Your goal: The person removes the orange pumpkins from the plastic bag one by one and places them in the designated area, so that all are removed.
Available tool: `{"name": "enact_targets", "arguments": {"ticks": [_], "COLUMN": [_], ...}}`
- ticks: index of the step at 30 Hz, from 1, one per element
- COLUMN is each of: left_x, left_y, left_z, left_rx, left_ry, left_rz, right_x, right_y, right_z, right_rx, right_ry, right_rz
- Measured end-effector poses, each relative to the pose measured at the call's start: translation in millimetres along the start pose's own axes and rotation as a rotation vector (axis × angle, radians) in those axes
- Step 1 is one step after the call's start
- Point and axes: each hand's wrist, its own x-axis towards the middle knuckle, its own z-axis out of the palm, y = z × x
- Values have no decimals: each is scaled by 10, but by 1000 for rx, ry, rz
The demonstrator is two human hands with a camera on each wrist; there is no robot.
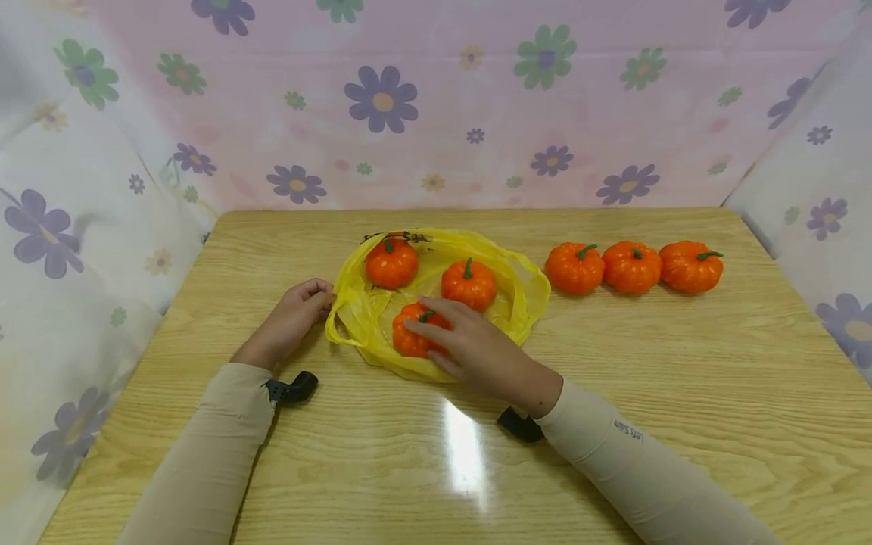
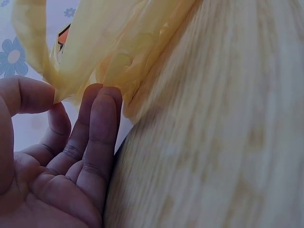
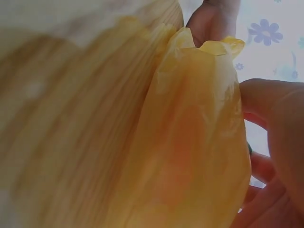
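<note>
A yellow plastic bag (image 1: 368, 329) lies spread on the table with its mouth facing up. My left hand (image 1: 300, 310) pinches the bag's left edge between thumb and finger, as the left wrist view shows. Inside the bag, my right hand (image 1: 484, 352) holds a small orange toy pumpkin (image 1: 405, 338) near the front rim, its fingers reaching over the top. Two more pumpkins sit in the bag, one at the back left (image 1: 391, 269) and one at the right (image 1: 470, 288). In the right wrist view, the bag's wall (image 3: 209, 156) hides most of the held pumpkin.
Three similar pumpkins stand in a row to the right of the bag: a left one (image 1: 574, 271), a middle one (image 1: 632, 269) and a right one (image 1: 688, 269). The wooden table (image 1: 681, 393) meets a flowered cloth (image 1: 436, 106) behind and at both sides.
</note>
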Motion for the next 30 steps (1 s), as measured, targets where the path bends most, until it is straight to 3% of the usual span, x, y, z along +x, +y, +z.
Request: {"name": "enact_targets", "arguments": {"ticks": [13,30], "left_x": [-2,-22], "left_y": [-33,17], "left_z": [-2,5], "left_rx": [-3,6], "left_ry": [-11,-4], "left_rz": [-6,-1], "right_x": [-33,-20], "right_y": [-8,-2], "right_z": [59,27], "right_rx": [15,22], "right_ry": [-74,-62], "right_rz": [15,16]}}
